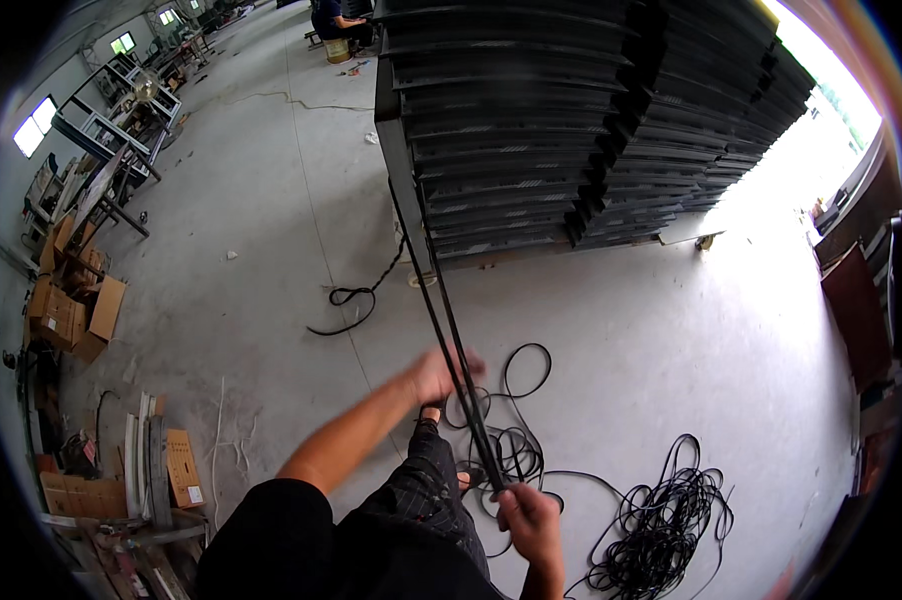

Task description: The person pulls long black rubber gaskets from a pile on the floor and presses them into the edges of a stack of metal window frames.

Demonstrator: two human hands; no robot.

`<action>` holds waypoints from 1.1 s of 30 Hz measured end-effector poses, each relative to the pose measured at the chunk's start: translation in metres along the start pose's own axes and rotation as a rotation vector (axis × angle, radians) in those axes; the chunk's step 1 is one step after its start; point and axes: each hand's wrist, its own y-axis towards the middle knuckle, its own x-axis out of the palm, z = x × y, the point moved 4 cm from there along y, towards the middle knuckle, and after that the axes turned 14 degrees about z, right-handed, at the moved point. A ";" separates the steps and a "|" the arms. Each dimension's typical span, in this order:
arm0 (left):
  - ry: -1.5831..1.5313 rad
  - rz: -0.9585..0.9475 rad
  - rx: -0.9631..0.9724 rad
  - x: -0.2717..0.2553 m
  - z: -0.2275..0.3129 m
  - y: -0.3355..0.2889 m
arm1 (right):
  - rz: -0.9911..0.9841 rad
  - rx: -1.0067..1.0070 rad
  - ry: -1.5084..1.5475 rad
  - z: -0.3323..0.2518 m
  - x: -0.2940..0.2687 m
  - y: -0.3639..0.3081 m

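Observation:
Two runs of a black strap (pixel 483 448) stretch down from the near left corner of a tall stack of dark panels (pixel 511 150). My right hand (pixel 531 515) is closed around both runs where they meet, low in front of me. Farther up, my left hand (pixel 443 376) is at the strap, partly behind it. Motion smears its fingers, so their grip does not show. Loose loops of the strap (pixel 516 450) lie on the floor by my feet, and a bigger tangled heap of black strap (pixel 666 520) lies to the right.
A twisted black strap end (pixel 351 295) lies on the floor beside the stack. Cardboard boxes (pixel 66 310), a workbench (pixel 106 190) and metal frames line the left wall. Offcuts (pixel 151 460) are piled at the lower left. A person (pixel 336 22) sits at the far end.

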 end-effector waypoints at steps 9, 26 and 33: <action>-0.287 0.344 0.271 -0.046 0.197 0.059 | -0.081 -0.027 -0.137 -0.027 0.025 0.020; 0.101 0.489 0.346 -0.066 0.152 -0.021 | -0.118 0.144 0.143 -0.005 0.051 0.042; 0.261 0.380 0.251 -0.026 0.034 -0.075 | -0.006 0.084 0.195 0.015 0.040 0.047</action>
